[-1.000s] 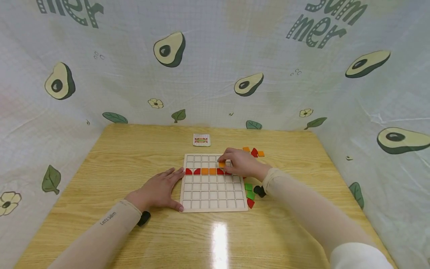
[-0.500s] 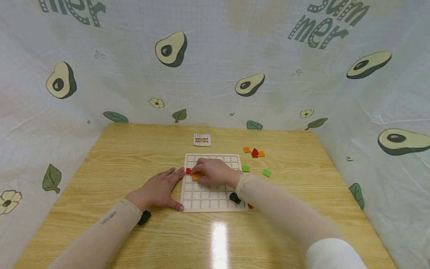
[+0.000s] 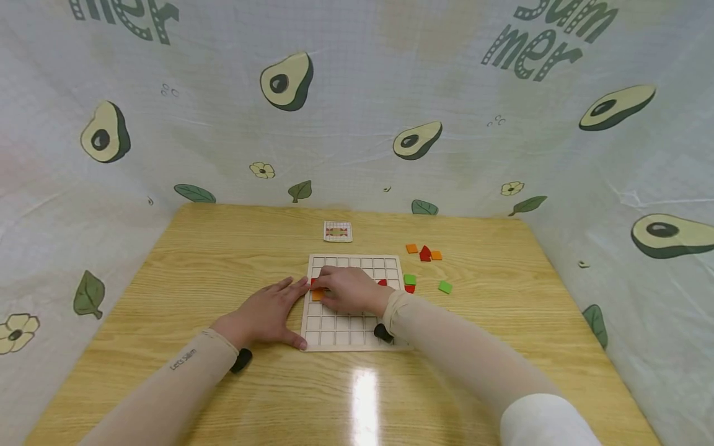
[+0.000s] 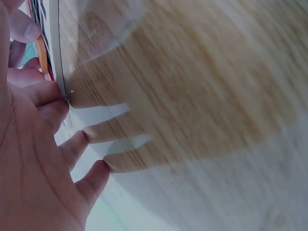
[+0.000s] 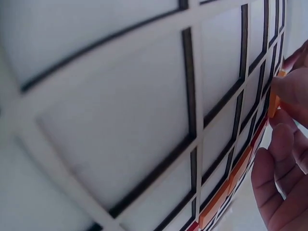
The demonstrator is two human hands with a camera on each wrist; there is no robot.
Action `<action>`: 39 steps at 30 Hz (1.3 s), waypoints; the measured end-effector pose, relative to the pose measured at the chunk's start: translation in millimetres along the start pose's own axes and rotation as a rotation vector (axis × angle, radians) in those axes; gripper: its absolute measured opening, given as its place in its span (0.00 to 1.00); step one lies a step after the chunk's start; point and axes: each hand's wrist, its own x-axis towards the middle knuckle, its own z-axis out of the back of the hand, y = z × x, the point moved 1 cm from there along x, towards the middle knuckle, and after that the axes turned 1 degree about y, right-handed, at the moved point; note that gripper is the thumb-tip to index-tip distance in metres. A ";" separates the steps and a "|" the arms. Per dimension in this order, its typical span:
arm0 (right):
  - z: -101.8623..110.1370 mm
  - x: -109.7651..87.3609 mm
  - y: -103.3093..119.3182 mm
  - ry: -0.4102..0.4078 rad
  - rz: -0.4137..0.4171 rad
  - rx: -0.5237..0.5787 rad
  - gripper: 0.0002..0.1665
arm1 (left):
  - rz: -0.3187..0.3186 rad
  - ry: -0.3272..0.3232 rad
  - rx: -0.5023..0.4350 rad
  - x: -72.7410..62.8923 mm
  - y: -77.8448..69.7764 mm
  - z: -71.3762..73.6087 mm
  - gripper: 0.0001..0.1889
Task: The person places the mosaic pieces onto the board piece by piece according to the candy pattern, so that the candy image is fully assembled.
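Observation:
A pale wooden grid board (image 3: 334, 338) lies on the table. My left hand (image 3: 262, 316) rests at its left edge, fingers spread, with fingertips and thumb touching the rim. My right hand (image 3: 351, 291) reaches across the board and pinches an orange square tile (image 3: 317, 296) over the leftmost column, just below the row of red and orange tiles. In the right wrist view, thumb and fingers hold that orange tile (image 5: 273, 102) above the cells. Other orange tiles (image 5: 239, 169) sit in the grid. The hand hides most of that row; a red tile (image 3: 382, 283) shows at its right.
A small pattern card (image 3: 338, 233) lies behind the board. To the right are loose orange tiles (image 3: 411, 248), red pieces (image 3: 426, 254) and green tiles (image 3: 444, 287). Dark wrist cameras (image 3: 383, 333) sit under both wrists. A printed cloth (image 3: 346, 93) surrounds the table.
My right hand has moved left across the board with the orange tile, from the upper right cells to the leftmost column. My left hand has stayed in place.

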 end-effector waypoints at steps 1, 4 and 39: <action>0.1 0.2 0.5 0.001 -0.001 -0.003 0.20 | 0.003 0.001 0.000 0.4 0.5 -0.5 0.66; -0.1 0.9 1.3 -0.002 -0.004 -0.010 0.21 | 0.008 0.000 -0.003 1.3 1.7 -1.7 0.66; -5.3 3.1 0.9 -0.036 -0.051 0.011 0.20 | 0.015 0.007 0.005 -0.7 0.5 -0.8 0.66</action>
